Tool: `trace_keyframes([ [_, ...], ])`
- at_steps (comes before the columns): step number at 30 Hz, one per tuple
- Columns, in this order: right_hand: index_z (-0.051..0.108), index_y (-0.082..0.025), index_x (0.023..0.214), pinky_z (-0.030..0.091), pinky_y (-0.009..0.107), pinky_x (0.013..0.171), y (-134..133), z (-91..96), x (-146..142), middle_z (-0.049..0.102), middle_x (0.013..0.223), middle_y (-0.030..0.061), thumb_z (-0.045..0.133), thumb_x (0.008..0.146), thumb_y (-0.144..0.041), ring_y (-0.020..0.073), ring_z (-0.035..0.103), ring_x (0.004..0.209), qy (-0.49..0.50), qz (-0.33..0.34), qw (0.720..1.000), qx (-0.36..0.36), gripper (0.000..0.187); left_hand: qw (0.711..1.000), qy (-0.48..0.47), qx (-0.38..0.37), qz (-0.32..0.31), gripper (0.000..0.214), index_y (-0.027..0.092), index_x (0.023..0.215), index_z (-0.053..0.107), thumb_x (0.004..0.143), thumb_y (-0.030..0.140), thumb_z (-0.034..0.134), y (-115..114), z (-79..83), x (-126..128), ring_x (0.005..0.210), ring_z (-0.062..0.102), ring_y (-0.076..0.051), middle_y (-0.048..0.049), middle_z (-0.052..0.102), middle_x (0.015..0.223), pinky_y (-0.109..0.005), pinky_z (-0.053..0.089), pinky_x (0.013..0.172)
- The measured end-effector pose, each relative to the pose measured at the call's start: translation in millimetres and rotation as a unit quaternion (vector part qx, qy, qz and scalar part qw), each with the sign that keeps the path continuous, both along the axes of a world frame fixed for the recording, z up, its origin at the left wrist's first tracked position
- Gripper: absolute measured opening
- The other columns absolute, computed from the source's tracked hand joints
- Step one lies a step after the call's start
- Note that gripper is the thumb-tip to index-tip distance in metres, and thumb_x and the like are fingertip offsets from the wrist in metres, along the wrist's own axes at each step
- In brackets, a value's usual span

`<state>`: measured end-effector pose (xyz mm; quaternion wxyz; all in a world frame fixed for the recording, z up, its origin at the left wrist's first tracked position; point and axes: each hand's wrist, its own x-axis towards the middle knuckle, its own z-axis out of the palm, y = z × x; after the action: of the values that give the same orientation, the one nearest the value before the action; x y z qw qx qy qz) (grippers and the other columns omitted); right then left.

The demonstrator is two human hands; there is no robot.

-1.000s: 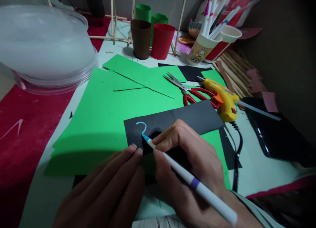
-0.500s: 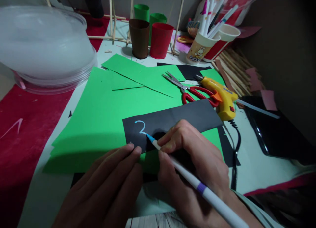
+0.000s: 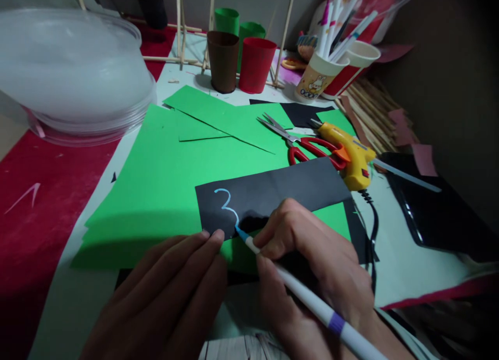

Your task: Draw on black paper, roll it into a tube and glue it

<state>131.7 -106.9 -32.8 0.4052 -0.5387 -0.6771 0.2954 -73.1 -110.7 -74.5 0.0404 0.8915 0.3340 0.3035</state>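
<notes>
A black paper strip (image 3: 288, 188) lies on green paper sheets (image 3: 167, 178), with a light blue curved mark (image 3: 225, 206) drawn near its left end. My right hand (image 3: 312, 266) is closed around a white marker (image 3: 304, 297) with a blue tip, and the tip touches the strip at the lower end of the mark. My left hand (image 3: 167, 297) lies flat with its fingers stretched out, the fingertips pressing the strip's lower left corner.
Red-handled scissors (image 3: 304, 144) and a yellow glue gun (image 3: 353, 154) lie just behind the strip. Brown, red and green cups (image 3: 237, 58), cups of markers (image 3: 331, 63) and wooden sticks stand at the back. A clear plastic bowl (image 3: 70, 68) sits far left, a black tray (image 3: 436, 209) right.
The marker tip has moved down and to the right, and the blue mark has grown from a small hook into a longer double curve. My left hand has stayed put.
</notes>
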Motion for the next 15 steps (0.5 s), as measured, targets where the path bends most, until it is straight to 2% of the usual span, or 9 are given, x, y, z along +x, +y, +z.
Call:
trace_keyframes([
  [5, 0.050, -0.028, 0.080, 0.047, 0.031, 0.047, 0.2, 3.7, 4.3, 0.057, 0.072, 0.0005, 0.064, 0.089, -0.025, 0.0175, 0.055, 0.056, -0.016, 0.031, 0.999, -0.023, 0.017, 1.000, 0.003, -0.006, 0.001, 0.033, 0.009, 0.126, 0.066, 0.100, 0.008, 0.046, -1.8, -1.9, -0.7, 0.134, 0.057, -0.024, -0.0098, 0.066, 0.139, -0.037, 0.043, 0.119],
  [9, 0.053, -0.029, 0.079, 0.048, 0.031, 0.047, 1.2, 5.4, 5.2, 0.060, 0.073, 0.0011, 0.065, 0.086, -0.020, 0.0186, 0.057, 0.056, -0.012, 0.032, 0.999, -0.026, 0.016, 1.000, 0.008, 0.000, 0.011, 0.035, 0.011, 0.126, 0.066, 0.099, 0.009, 0.044, -2.9, -1.6, -0.9, 0.135, 0.057, -0.023, -0.0056, 0.064, 0.143, -0.035, 0.043, 0.120],
  [15, 0.054, -0.029, 0.074, 0.048, 0.032, 0.045, 1.0, 3.1, 0.2, 0.060, 0.068, -0.0001, 0.065, 0.085, -0.018, 0.0185, 0.057, 0.054, -0.003, 0.012, 1.000, -0.024, 0.019, 0.999, 0.030, -0.012, 0.022, 0.039, 0.012, 0.130, 0.065, 0.095, 0.008, 0.048, -4.5, 0.6, -4.1, 0.133, 0.060, -0.026, -0.0101, 0.066, 0.141, -0.039, 0.049, 0.115],
])
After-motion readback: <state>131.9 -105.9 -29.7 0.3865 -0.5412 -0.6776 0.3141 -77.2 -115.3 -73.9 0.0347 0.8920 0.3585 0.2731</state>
